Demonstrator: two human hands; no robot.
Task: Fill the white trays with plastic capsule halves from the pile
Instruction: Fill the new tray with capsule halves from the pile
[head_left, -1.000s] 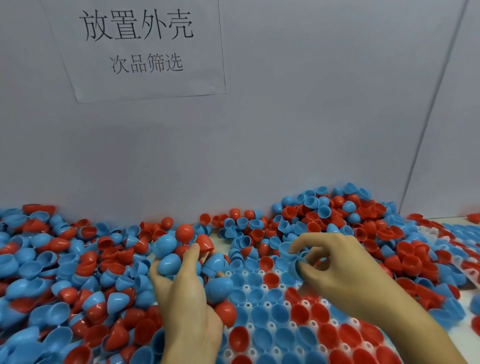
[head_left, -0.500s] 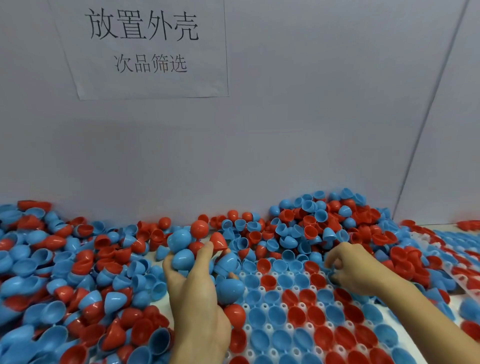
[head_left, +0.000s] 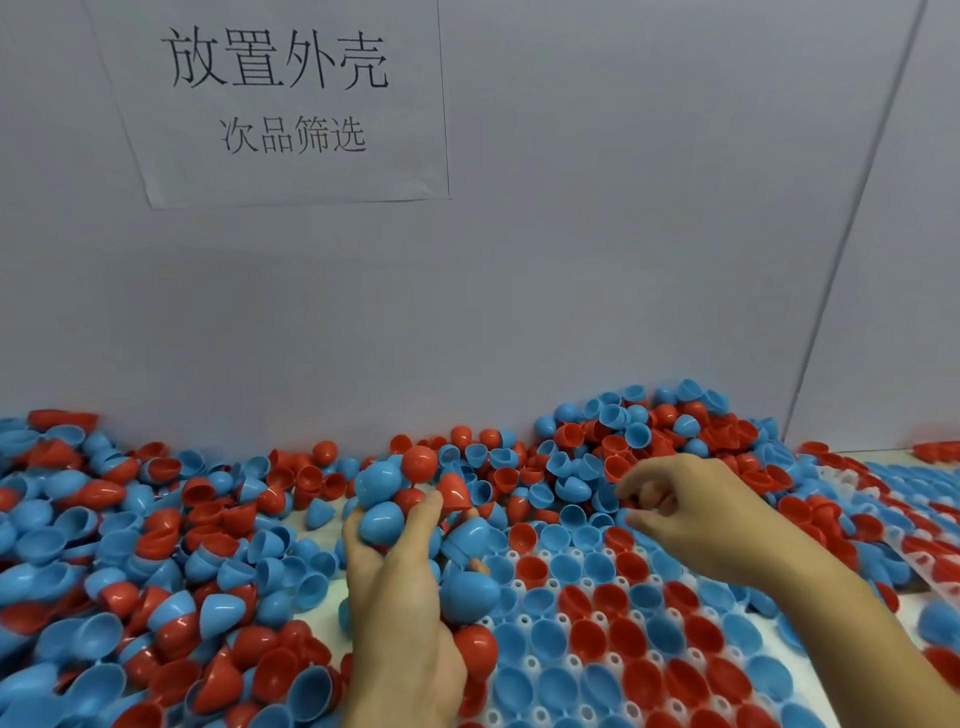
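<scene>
A loose pile of red and blue capsule halves banks against the grey wall under a paper sign, spilling along the whole bench. At centre, the person's left hand curls around a clutch of blue and red shells, fingers wrapped to keep the stack from sliding; it serves as the supply. Just right of it, the white tray lies flat, most visible pockets already seated with a red or blue half, open side up, white pegs showing between them. The right hand hovers at the tray's far edge, fingers bent in a pinch; whether a shell sits between them cannot be told. The step judged in hand is seating a half in the far row: it would go best dropped rim-up and pressed squarely, without nudging neighbours. Further right, a second tray lies part-buried under halves, its contents unclear
</scene>
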